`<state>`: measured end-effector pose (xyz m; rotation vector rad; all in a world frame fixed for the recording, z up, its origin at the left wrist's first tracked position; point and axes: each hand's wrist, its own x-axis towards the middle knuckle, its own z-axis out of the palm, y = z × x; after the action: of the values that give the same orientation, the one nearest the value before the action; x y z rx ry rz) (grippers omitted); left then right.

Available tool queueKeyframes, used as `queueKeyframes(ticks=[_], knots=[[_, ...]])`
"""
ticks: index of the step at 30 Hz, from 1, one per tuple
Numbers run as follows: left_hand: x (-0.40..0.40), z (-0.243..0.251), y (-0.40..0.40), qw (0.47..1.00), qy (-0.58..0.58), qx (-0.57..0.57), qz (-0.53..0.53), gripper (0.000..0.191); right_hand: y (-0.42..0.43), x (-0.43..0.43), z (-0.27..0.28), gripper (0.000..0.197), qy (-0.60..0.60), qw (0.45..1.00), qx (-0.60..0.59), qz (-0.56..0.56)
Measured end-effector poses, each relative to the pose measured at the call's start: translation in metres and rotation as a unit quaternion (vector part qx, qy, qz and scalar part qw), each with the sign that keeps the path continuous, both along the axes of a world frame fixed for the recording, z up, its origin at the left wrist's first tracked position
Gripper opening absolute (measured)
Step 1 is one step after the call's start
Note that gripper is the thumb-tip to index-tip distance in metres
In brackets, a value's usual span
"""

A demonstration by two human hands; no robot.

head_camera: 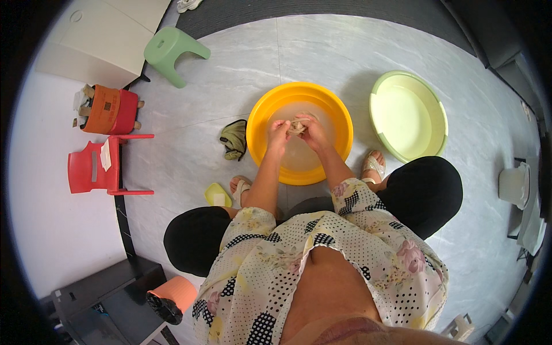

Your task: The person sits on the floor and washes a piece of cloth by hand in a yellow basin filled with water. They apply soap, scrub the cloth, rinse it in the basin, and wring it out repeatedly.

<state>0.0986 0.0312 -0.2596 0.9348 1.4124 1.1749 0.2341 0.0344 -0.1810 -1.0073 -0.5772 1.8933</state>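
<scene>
A yellow plastic basin (340, 153) with cloudy water (304, 157) in it stands on the floor before me. Above the water, a bunched wet beige cloth (297, 127) is gripped between both hands. My left hand (279, 134) pinches its left side with thumb and fingers. On the other side, my right hand (312, 133) wraps around the rest of the cloth. Part of the cloth is hidden behind the fingers. An olive-green cloth item with dark edging (235, 140) lies on the floor against the basin's left side.
A pale green basin (405, 116) stands to the right. By my left foot sits a yellow-green soap dish (212, 194) with a pale bar of soap (219, 199). Farther left are a green stool (166, 47), a red chair (92, 168) and an orange waste bin (179, 291).
</scene>
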Motion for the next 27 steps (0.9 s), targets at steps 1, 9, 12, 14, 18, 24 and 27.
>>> queueKeyframes(ticks=[1,9,12,14,18,24,27], knots=[[0.011,0.015,0.003,1.000,-0.003,0.001,-0.007,0.016,0.005,0.006,-0.011,0.021,-0.003,1.000,0.001,-0.007],[0.029,0.066,0.003,0.995,-0.008,-0.097,-0.006,0.019,0.014,0.008,-0.033,0.041,0.123,0.989,-0.041,-0.070],[0.034,0.079,0.005,0.992,-0.062,-0.112,0.016,0.020,0.016,0.014,-0.030,0.042,0.115,0.991,-0.027,-0.056],[0.034,0.071,0.006,0.995,-0.015,-0.095,-0.003,0.019,0.015,0.012,-0.024,0.043,0.101,0.993,-0.025,-0.052],[0.014,0.035,0.013,0.982,0.151,-0.112,0.010,0.018,0.013,0.004,-0.029,0.041,0.023,1.000,0.004,0.006],[0.005,0.067,0.012,0.955,-0.167,-0.086,0.230,0.011,0.010,0.025,-0.056,0.023,-0.090,0.991,-0.066,-0.068],[-0.008,0.078,0.015,0.931,-0.220,-0.004,0.292,0.013,0.007,0.031,-0.068,0.011,-0.066,0.983,-0.123,-0.116]])
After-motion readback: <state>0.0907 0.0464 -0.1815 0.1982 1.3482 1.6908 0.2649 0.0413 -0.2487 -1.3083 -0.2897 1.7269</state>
